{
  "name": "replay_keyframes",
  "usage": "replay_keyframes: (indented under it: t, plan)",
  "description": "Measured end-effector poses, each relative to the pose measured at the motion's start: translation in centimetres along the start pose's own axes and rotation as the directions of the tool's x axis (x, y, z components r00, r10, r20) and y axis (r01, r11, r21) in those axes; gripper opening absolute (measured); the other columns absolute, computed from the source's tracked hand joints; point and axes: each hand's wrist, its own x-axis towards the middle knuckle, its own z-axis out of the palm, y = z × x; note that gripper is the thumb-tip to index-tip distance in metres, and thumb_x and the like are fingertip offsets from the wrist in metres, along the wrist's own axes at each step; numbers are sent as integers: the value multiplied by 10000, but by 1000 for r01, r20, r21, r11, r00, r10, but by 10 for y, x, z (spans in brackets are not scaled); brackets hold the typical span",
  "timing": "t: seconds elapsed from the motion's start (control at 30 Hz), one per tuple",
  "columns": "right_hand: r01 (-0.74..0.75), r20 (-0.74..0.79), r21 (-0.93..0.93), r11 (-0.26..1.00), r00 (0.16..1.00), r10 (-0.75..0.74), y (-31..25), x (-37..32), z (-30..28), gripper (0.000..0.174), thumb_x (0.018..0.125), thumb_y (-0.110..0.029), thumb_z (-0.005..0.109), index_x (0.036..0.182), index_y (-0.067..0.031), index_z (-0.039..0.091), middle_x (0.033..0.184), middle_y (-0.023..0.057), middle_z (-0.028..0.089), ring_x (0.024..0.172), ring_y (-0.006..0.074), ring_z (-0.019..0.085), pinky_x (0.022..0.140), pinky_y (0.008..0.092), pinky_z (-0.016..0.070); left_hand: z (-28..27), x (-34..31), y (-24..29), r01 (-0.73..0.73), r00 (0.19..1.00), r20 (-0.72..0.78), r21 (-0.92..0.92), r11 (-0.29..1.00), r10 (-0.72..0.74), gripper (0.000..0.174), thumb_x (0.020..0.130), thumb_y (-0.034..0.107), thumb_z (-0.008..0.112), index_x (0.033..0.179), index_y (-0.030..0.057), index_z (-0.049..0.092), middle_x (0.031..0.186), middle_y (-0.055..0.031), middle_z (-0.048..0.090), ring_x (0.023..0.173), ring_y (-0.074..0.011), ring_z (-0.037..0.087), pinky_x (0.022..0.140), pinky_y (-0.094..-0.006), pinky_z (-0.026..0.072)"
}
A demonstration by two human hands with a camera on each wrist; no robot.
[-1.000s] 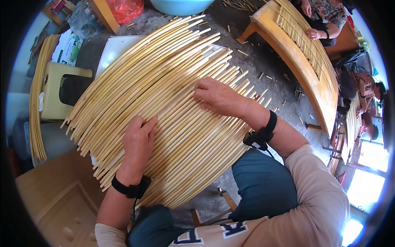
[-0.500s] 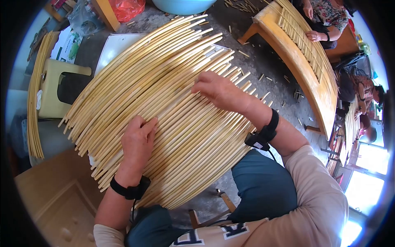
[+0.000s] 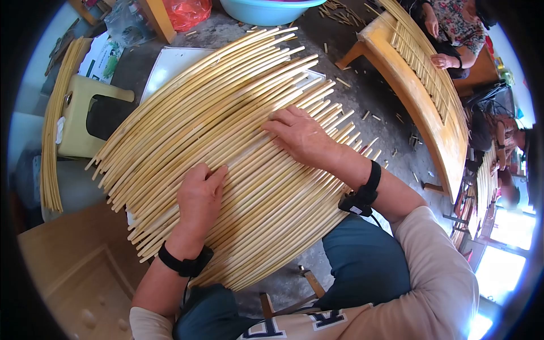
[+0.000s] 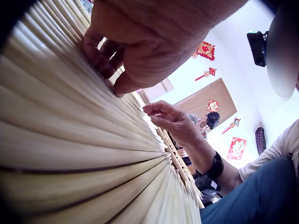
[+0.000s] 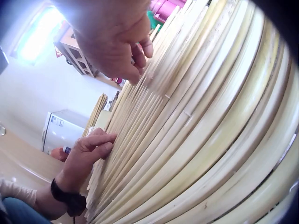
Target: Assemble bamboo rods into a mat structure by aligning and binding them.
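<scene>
Many long, pale yellow sticks (image 3: 170,130) lie side by side in a wide layer before the person, their ends uneven. The left hand (image 3: 199,195) is low at the layer's left part, its thumb and forefinger pinching a stick; the left wrist view shows its fingertips (image 4: 105,65) down among the sticks. Farther right and higher, the right hand (image 3: 303,137) lies over the sticks with relaxed, slightly bent fingers, and in the right wrist view its fingertips (image 5: 140,63) touch them. A narrow gap runs between sticks from one hand toward the other.
A white board (image 3: 170,65) shows under the sticks. At left stand a beige stool (image 3: 79,122) and a stick bundle (image 3: 54,136). A blue basin (image 3: 272,11) is at the top. Another person works at a wooden table (image 3: 405,85) at right; short pieces litter the floor.
The right hand lifted slightly with pinched fingers, then came back down with its fingers more spread over the sticks. The left hand stays at nearly the same place on the layer.
</scene>
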Motion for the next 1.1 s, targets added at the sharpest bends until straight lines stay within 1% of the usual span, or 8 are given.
replay_keyframes:
  t: [0.03, 0.07, 0.27, 0.33, 0.53, 0.77, 0.83, 1.1]
  plan:
    - [3, -85, -1, 1000, 996, -3, -1, 2, 0, 269, 781, -149, 610, 1039, -75, 593, 998, 61, 554, 985, 252, 499, 851, 371, 421, 0, 0, 0, -8, 1000, 1, 9, 1000, 8, 240, 764, 38, 667, 992, 113, 685, 746, -72, 510, 705, -241, 532, 590, -345, 443]
    - [14, -20, -9, 1000, 1000, -14, -2, 5, 3, 401, 762, -169, 664, 1147, -105, 569, 1078, 77, 545, 1037, 264, 494, 902, 370, 409, 1, 0, 0, -4, 1000, 1, 12, 1000, 4, 240, 764, 38, 667, 992, 113, 685, 746, -72, 510, 705, -241, 532, 590, -345, 443]
    - [50, 107, -100, 994, 993, -40, -27, 12, 12, 492, 758, -280, 679, 1206, -125, 544, 1149, 73, 501, 1121, 252, 457, 950, 379, 382, -4, 0, -1, 2, 1000, 26, 45, 999, -4, 243, 769, 23, 653, 1001, 91, 677, 749, -80, 517, 711, -246, 541, 597, -344, 449]
    - [30, 150, -141, 989, 989, -8, -31, 13, 12, 543, 729, -356, 695, 1200, -133, 542, 1140, 68, 504, 1123, 251, 458, 961, 379, 373, -10, 6, -4, 110, 994, 37, -263, 958, -104, 219, 762, 46, 651, 973, 101, 669, 719, -79, 504, 706, -260, 548, 589, -366, 454]
    - [26, 113, -145, 989, 994, -10, -31, 15, 14, 539, 710, -383, 699, 1168, -149, 539, 1115, 57, 512, 1100, 246, 468, 947, 375, 376, -13, 47, -32, -14, 997, 73, -174, 985, 27, 301, 759, -37, 640, 1046, 54, 646, 821, -108, 543, 704, -239, 568, 633, -299, 458]
    - [-4, 144, -123, 992, 989, 22, -31, 14, 11, 509, 708, -378, 703, 1147, -171, 550, 1085, 46, 518, 1071, 240, 475, 938, 367, 376, -10, 47, -28, 62, 996, 67, -160, 985, -52, 319, 738, -38, 654, 1039, 70, 649, 831, -99, 544, 722, -232, 586, 652, -298, 472]
    - [7, 118, -138, 990, 993, 9, -31, 13, 12, 514, 702, -379, 705, 1144, -165, 551, 1071, 46, 519, 1065, 237, 476, 927, 374, 375, -9, 45, -29, 68, 997, 49, -172, 983, -61, 286, 733, 36, 666, 1002, 132, 658, 816, -80, 540, 735, -259, 572, 636, -355, 475]
    - [98, 33, -102, 990, 995, -95, -45, 13, 29, 621, 692, -395, 706, 1201, -84, 533, 1062, 80, 499, 1049, 255, 451, 918, 388, 364, -6, 45, -30, 35, 999, 43, -130, 991, -29, 327, 728, -24, 667, 1032, 95, 659, 812, -88, 536, 713, -228, 580, 633, -306, 471]
